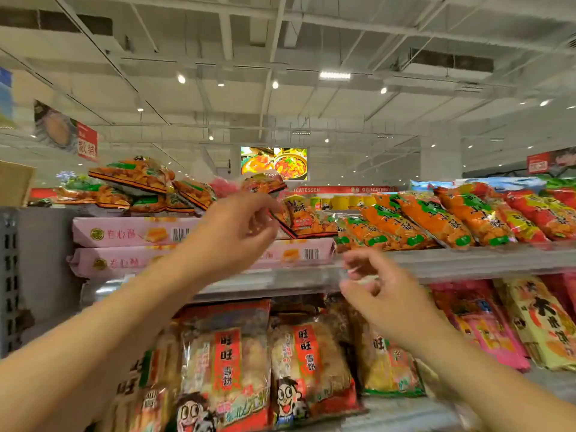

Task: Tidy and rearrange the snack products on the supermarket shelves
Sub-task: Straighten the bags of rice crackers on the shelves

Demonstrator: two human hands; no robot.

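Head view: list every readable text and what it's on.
"旺旺 雪饼": red-label rice cracker bags, lower shelf.
"散装": red hanging sign, upper left.
"DELICATESSEN", first letters hidden: red banner at the back.
"大米饼": yellow bag, lower right.
Pink boxes: print and barcode too blurred.
Orange bags: characters too blurred.

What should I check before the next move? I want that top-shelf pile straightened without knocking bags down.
1. Left hand has a firm grip on the orange bag: cannot tell, fingers reach its corner but the picture is blurred.
2. Right hand free to help: ok, it holds nothing.
3. Orange bag pile on the pink boxes stable: not ok, bags lie tilted and overlapping.
4. Row of orange bags on the right tidy: ok, leaning in line.
5. Top shelf edge unobstructed: ok.
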